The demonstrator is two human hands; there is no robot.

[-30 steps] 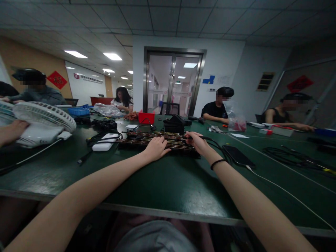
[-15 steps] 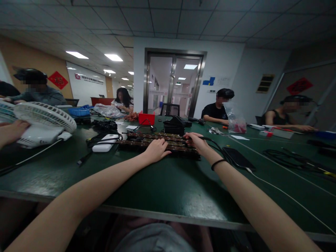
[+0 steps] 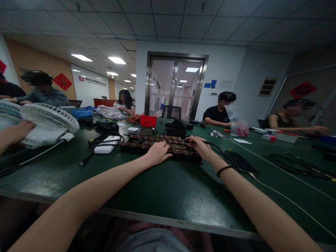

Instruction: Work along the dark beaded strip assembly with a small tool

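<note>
A dark rack [image 3: 139, 143] strung with thin copper-coloured rods or wires lies crosswise on the green table [image 3: 157, 189]. My left hand [image 3: 158, 153] rests palm down on its near middle, fingers stretched out and holding nothing. Near the rack's right end, my right hand [image 3: 201, 146] is closed in a pen grip around a slim dark tool that looks like a soldering iron. Its black cord [image 3: 214, 144] runs out behind the hand to the right. The tool's tip is too small and dark to make out against the rack.
Left of the rack lie a white power bank [image 3: 106, 145] and black cables. A white fan [image 3: 48, 120] is touched by another person's hand [image 3: 18, 133]. A phone [image 3: 240, 161] lies at right. Behind stand a black case [image 3: 174, 128] and red bin [image 3: 147, 120]. Several people sit around.
The whole view has shifted slightly right and down, as the head moved. Both hands stay in about the same places on the rack.
</note>
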